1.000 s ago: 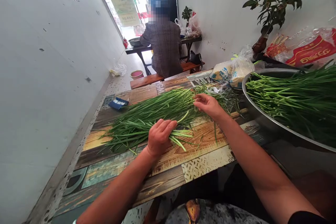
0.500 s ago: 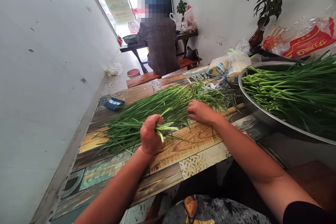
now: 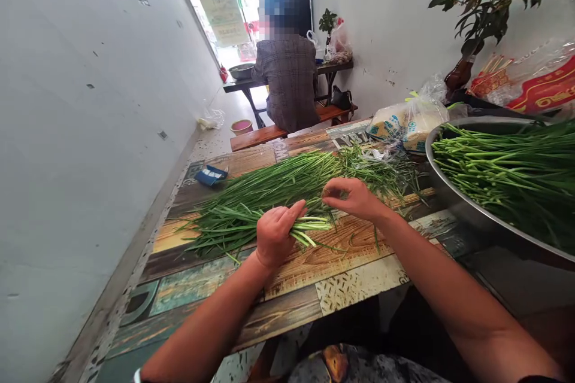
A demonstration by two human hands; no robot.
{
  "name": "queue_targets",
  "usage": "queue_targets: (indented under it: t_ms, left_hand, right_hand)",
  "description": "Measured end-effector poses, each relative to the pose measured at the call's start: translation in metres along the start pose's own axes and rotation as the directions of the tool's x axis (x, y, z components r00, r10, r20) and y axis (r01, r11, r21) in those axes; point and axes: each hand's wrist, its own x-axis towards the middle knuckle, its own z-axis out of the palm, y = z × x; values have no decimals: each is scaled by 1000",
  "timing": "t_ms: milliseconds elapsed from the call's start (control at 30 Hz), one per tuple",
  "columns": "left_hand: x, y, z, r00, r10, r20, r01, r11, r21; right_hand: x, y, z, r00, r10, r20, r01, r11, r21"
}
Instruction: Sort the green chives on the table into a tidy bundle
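A long heap of green chive stalks (image 3: 287,182) lies across the patterned wooden table (image 3: 350,281). My left hand (image 3: 275,234) is closed round a small bunch of stalks (image 3: 314,226), whose pale cut ends stick out to the right. My right hand (image 3: 354,197) is just right of it over the heap, its fingertips pinched together on a thin stalk. A big metal basin (image 3: 453,200) full of more green stalks (image 3: 507,170) stands at the right.
A white wall runs close along the table's left edge. A small blue packet (image 3: 210,175) lies at the far left of the table. A plastic bag (image 3: 406,121), a potted plant (image 3: 483,9) and red packaging (image 3: 545,87) stand behind the basin. A person sits with their back turned at a farther table (image 3: 287,81).
My left hand has lowered its bunch back toward the table. My right hand has lifted off the heap and moved closer to the left hand, fingers pinched.
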Motion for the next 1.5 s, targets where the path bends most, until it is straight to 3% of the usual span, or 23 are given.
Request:
queue_targets:
  t_ms: [267, 467, 733, 833, 900, 967, 1067, 1200, 1333, 1500]
  left_hand:
    - [-2, -1, 1, 998, 58, 12, -58, 996, 60]
    - [1, 2, 2, 996, 82, 40, -85, 993, 82]
    - [0, 2, 3, 998, 67, 11, -67, 996, 56]
    - [-1, 1, 3, 999, 53, 13, -54, 997, 61]
    - [-1, 1, 3, 999, 48, 17, -49, 996, 71]
    - [-1, 1, 2, 998, 50, 24, -52, 995, 86]
    - [0, 2, 1, 998, 55, 42, -59, 993, 100]
    - [1, 2, -1, 996, 64, 55, -70, 992, 103]
    - [0, 2, 1, 997, 51, 63, -56, 996, 72]
    - [-2, -1, 3, 997, 3, 79, -5, 1000, 30]
  right_hand:
    - [1, -1, 8, 994, 77, 80, -80, 996, 39]
    - [3, 1, 17, 991, 115, -66, -114, 993, 16]
    - [6, 10, 8, 928, 247, -278, -224, 968, 113]
    - [5, 15, -3, 889, 270, -370, -270, 962, 52]
    - [4, 15, -8, 895, 250, -368, -298, 951, -78]
    - [2, 13, -8, 925, 161, -344, -251, 939, -236]
    - [0, 10, -2, 983, -45, -177, -22, 933, -359]
    - [-1, 11, 6, 965, -249, 85, 260, 857, -444]
    - [1, 15, 8, 955, -244, 170, 297, 772, -562]
    - [1, 20, 9, 953, -199, 226, 285, 840, -462]
